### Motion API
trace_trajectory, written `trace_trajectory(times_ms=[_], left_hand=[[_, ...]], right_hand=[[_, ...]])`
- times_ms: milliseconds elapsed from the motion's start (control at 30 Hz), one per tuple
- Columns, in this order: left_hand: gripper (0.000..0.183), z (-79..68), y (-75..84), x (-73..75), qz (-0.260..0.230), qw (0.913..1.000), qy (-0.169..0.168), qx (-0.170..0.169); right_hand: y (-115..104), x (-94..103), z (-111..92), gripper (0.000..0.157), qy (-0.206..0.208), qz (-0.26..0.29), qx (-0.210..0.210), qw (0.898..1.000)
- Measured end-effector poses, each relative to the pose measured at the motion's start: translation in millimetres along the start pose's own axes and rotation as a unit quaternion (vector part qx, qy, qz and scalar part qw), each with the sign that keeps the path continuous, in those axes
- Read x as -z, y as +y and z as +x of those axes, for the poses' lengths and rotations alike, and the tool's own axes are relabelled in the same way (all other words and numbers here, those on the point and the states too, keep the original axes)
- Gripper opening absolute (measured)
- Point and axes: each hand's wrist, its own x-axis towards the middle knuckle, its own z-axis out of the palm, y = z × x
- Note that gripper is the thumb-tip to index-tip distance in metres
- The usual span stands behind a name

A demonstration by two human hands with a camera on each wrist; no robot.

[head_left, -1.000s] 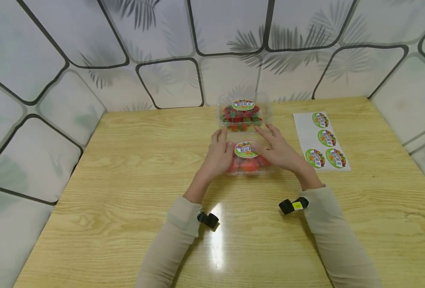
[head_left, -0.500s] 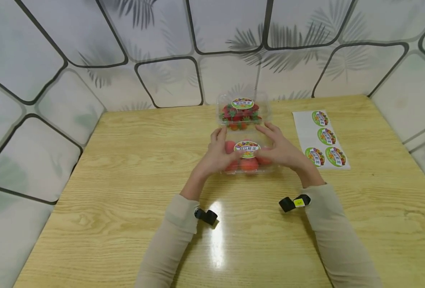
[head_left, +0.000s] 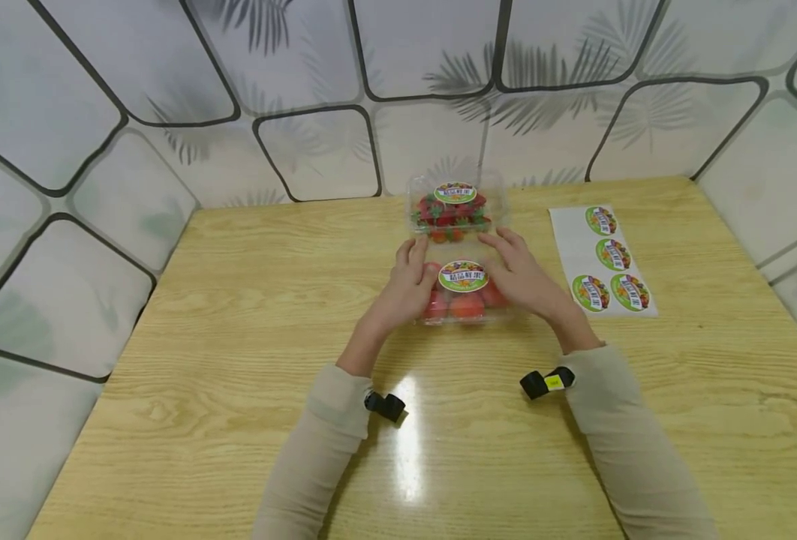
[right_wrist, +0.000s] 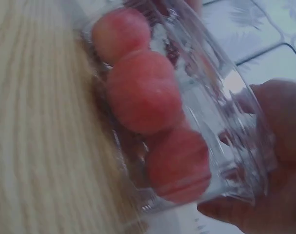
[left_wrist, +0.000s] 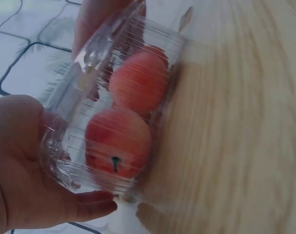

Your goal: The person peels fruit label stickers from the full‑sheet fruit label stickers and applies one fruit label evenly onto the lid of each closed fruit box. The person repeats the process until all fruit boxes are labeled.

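Note:
A clear plastic fruit box (head_left: 473,319) with several red apples (head_left: 467,305) inside rests on the wooden table. An oval fruit sticker (head_left: 463,277) lies flat on its lid. My left hand (head_left: 408,289) grips the box's left side, thumb over the lid edge and fingers down along the wall. On the opposite side, my right hand (head_left: 523,277) holds the box the same way. The left wrist view shows two apples (left_wrist: 118,141) through the ribbed wall. In the right wrist view, blurred, the right palm (right_wrist: 284,146) lies against the box corner.
Right behind stands a second clear box of strawberries (head_left: 449,214), its lid also bearing an oval sticker (head_left: 455,193). To the right lies a white sticker sheet (head_left: 570,247) with several round stickers. A patterned wall (head_left: 324,157) borders the table (head_left: 236,315) at the back.
Half a second ago both thumbs reached in to the sticker's edges; now they have drawn apart towards the box's sides. The box has hardly moved.

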Motion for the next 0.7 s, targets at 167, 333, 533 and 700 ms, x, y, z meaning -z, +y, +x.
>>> trace_trajectory(times_ms=[167,333,533,700], left_hand=[[0.083,-2.0,1.0,-2.0,0.025,0.9996,0.011,0.01],[0.083,-3.2,1.5,-1.8,0.02,0.9997,0.01,0.004],[0.05,-1.0,0.8,-3.5,0.026,0.9991,0.017,-0.027],[0.034,0.8,-2.4,-1.8,0.027,0.9955,0.017,-0.09]], right_hand=[[-5,-9.2,1,0.076,0.046,-0.05,-0.018,0.998],[-10,-11.7,0,0.071,0.066,-0.051,-0.027,0.996],[-10,-13.1,-1,0.051,0.09,-0.038,-0.01,0.995],[-9,-13.0,-1,0.043,0.09,-0.019,-0.001,0.996]])
